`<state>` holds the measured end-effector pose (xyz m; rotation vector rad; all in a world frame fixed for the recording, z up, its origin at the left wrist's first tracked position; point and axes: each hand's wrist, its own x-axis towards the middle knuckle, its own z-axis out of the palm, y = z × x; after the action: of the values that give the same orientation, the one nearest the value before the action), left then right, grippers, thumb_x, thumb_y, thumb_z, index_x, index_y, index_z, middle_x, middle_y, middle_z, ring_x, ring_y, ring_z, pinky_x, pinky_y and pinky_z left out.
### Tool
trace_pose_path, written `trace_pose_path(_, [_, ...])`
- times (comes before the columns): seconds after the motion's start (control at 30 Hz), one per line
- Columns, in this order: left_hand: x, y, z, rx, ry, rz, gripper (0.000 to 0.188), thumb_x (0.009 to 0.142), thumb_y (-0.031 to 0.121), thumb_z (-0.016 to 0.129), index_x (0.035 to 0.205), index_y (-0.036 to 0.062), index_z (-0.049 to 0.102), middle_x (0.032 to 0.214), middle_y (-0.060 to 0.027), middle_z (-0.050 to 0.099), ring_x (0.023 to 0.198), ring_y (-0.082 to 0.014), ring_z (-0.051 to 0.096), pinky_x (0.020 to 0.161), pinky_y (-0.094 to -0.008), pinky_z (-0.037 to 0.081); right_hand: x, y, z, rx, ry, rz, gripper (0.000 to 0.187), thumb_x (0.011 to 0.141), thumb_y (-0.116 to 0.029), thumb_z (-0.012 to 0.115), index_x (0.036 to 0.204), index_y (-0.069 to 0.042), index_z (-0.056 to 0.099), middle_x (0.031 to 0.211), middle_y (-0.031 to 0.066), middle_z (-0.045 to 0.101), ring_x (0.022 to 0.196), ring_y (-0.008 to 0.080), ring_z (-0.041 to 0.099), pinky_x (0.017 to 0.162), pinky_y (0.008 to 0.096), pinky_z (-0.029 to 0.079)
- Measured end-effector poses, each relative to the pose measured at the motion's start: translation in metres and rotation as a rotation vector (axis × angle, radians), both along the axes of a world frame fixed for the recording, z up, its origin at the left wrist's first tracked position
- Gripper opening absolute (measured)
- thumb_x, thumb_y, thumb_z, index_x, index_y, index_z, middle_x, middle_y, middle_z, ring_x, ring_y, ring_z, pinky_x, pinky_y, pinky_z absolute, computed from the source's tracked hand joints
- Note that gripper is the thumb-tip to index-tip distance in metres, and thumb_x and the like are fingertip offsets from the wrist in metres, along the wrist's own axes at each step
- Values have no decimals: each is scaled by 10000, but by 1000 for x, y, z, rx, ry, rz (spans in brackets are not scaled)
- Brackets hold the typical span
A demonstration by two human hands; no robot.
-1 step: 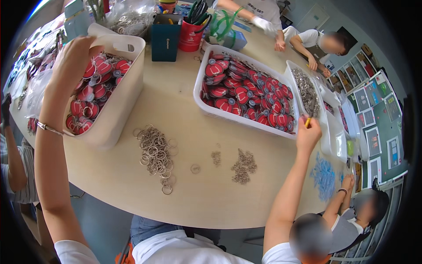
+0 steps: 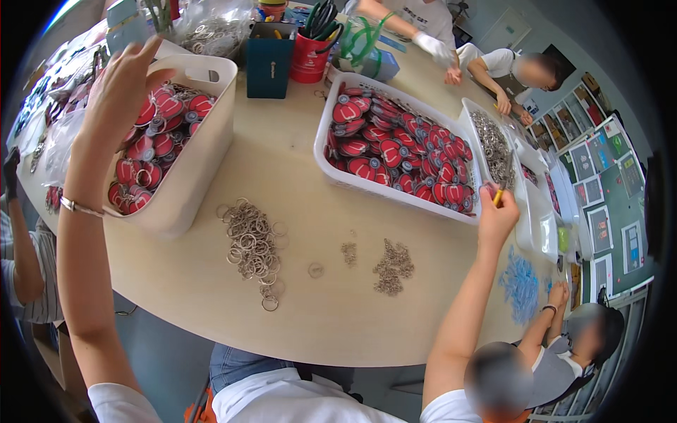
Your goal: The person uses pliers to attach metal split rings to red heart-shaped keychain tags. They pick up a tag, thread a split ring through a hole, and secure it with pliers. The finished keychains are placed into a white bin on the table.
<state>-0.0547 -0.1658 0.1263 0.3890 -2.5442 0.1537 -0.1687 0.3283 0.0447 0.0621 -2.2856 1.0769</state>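
Note:
My left hand (image 2: 121, 92) is raised over the tall cream bin (image 2: 204, 151) at the left, its fingers stretched and apart, holding nothing. Red-and-grey keychain pieces (image 2: 163, 144) fill that bin, some with metal rings. At the near right corner of a white basket, my right hand (image 2: 499, 220) is closed around a slim tool with a yellow handle (image 2: 498, 197); its exact kind is hard to make out. The white basket (image 2: 395, 199) is full of similar red pieces (image 2: 391, 151).
Metal split rings (image 2: 250, 243) lie piled mid-table, with one loose ring (image 2: 315, 270) and small metal parts (image 2: 393, 268) beside them. Blue strips (image 2: 520, 287) lie at the right. Behind stand a dark green box (image 2: 268, 63) and a red cup (image 2: 308, 60). Other people work around the table.
The fingers of my left hand have straightened and lifted slightly. My right hand keeps its grip on the yellow-handled tool. The whole view has shifted a little.

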Motion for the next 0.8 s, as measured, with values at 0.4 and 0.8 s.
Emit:
trace_pose_path(0.4, [32, 200, -113, 1996, -341, -853, 257, 866, 71, 685, 1100, -22, 636, 941, -70, 674, 855, -110, 634, 747, -260, 546, 110, -130, -27, -938, -567, 910, 96, 828, -47, 713, 910, -3, 688, 986, -5, 498, 811, 95, 542, 716, 250, 445])
trace_pose_path(0.8, [50, 179, -142, 2036, -70, -480, 204, 922, 183, 622, 1060, 33, 623, 907, -23, 682, 804, -89, 647, 656, -224, 518, 86, -86, -47, 523, -419, 808, 141, 682, -54, 768, 791, -48, 680, 976, 95, 557, 1011, 285, 523, 901, 390, 402])
